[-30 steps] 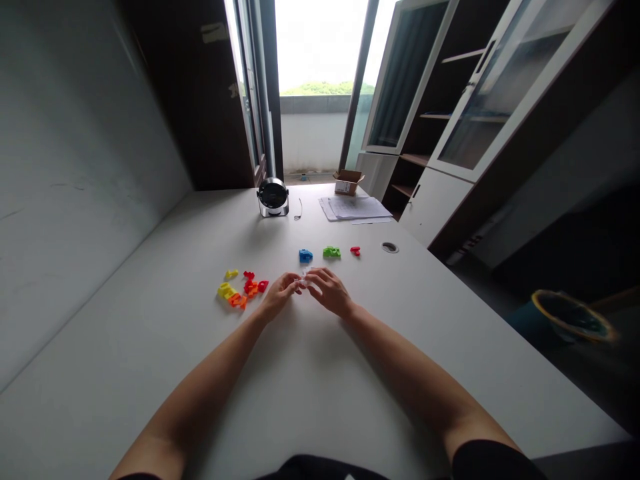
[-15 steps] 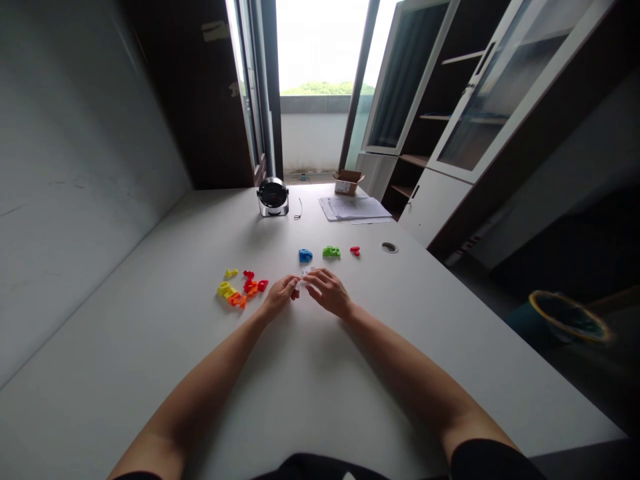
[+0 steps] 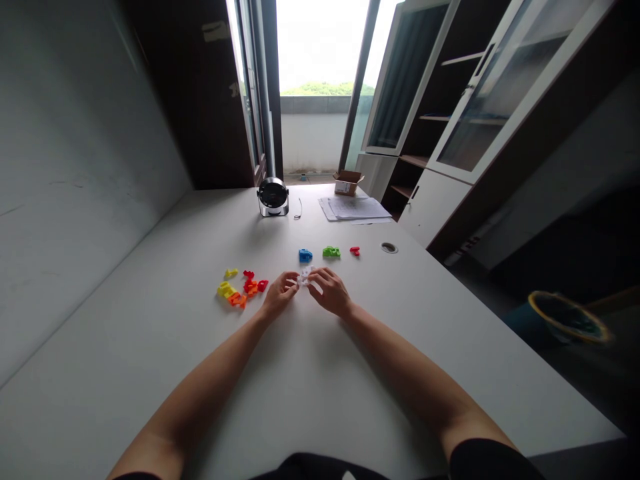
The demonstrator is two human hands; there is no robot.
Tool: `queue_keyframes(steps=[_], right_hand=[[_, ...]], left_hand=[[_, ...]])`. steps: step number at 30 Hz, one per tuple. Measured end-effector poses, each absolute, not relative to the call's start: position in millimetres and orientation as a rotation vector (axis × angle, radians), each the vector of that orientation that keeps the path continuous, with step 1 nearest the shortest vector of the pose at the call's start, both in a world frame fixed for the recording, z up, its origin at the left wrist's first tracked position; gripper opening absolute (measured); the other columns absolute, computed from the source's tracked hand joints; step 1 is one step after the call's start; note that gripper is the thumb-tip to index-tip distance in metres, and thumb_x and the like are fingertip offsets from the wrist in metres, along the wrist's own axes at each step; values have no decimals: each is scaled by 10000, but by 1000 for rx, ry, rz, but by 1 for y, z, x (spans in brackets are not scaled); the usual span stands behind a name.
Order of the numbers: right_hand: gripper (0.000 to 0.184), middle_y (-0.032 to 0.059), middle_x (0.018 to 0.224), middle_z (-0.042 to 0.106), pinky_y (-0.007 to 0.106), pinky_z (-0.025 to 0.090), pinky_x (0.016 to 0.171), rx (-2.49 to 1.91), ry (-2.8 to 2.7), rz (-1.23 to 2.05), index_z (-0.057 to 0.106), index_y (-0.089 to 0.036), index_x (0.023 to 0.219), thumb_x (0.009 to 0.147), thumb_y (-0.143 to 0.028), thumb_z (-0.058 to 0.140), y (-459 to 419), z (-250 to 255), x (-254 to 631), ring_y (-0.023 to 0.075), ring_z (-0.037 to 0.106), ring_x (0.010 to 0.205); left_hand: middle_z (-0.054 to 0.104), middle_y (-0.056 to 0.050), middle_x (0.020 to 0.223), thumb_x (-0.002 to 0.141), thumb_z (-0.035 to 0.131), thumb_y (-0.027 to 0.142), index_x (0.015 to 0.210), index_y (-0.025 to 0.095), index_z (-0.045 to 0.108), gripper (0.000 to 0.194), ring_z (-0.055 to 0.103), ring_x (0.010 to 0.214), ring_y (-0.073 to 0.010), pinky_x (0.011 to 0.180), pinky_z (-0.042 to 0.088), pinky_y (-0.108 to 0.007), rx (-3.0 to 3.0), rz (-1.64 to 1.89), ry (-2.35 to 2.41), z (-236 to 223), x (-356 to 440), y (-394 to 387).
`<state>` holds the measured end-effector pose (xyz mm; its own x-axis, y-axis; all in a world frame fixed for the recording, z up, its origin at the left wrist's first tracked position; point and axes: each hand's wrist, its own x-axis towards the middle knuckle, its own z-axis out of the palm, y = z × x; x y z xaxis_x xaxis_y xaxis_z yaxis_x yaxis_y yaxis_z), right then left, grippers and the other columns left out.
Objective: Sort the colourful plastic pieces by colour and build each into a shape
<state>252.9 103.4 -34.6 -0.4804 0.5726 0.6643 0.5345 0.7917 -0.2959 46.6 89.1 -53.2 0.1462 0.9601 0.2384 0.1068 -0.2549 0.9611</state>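
Slightly more of the white plastic piece [image 3: 305, 276] showed between my fingertips than a moment before; it sat just above the middle of the frame, held in the air or near the table, I could not tell which; my left hand [image 3: 280, 294] and right hand [image 3: 331, 291] were curled, pinching it from both sides; a blue piece [image 3: 305, 256], green piece [image 3: 331, 252] and red piece [image 3: 355, 251] lay in a row beyond; a heap of yellow, orange and red pieces [image 3: 240, 288] lay left of my left hand on the white table [image 3: 310, 380].
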Motion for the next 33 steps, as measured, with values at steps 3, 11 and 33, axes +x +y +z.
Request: queue_keyframes(steps=[3, 11, 33], right_hand=[[128, 91, 1032, 667, 440, 520, 901, -817, -2183, 66, 641, -230, 1048, 986, -281, 541, 103, -34, 253, 258, 596, 1019], [122, 78, 1010, 679, 435, 518, 901, -793, -2205, 75, 645, -234, 1045, 989, -295, 555, 105, -36, 253, 249, 603, 989], [162, 76, 1029, 687, 410, 529, 894, -782, -2246, 76, 614, -248, 1139, 1014, -270, 513, 104, -36, 253, 246, 610, 1008]], left_hand=[[680, -63, 1007, 867, 668, 320, 1113, 186, 630, 283, 652, 812, -153, 751, 522, -290, 1558, 1228, 1038, -54, 47, 89], [643, -38, 892, 890, 635, 362, 1101, 169, 630, 286, 617, 750, -140, 707, 513, -274, 1501, 1231, 1001, -51, 48, 89], [663, -42, 858, 950, 502, 406, 1048, 168, 663, 304, 614, 683, -145, 667, 497, -276, 1519, 1172, 1065, -45, 48, 88]])
